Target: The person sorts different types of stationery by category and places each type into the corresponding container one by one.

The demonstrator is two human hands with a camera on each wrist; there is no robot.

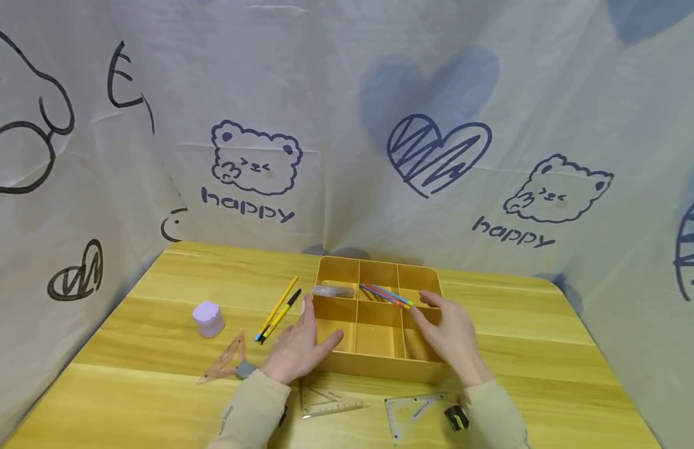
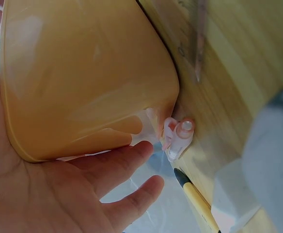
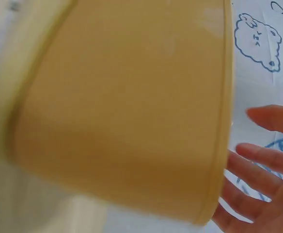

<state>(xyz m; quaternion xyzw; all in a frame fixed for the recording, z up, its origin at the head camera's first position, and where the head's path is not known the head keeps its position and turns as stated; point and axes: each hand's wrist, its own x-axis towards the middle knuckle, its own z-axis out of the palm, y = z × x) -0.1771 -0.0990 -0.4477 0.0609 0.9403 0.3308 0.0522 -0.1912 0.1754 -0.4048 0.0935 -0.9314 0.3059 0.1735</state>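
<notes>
Yellow-orange box, yellow-and-black pen, cream sleeves and yellow wood-grained table offset white cloth patterned in blue hearts.

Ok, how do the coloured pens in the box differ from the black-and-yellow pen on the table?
The coloured pens are several, including blue and red; the black-and-yellow pen is single. In the head view, the coloured pens slant down rightward, the black-and-yellow pen down leftward. Both look slender.

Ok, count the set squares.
3: an orange one left of the left hand; a clear one near the left sleeve; another near the right sleeve. Some may be hidden.
</notes>
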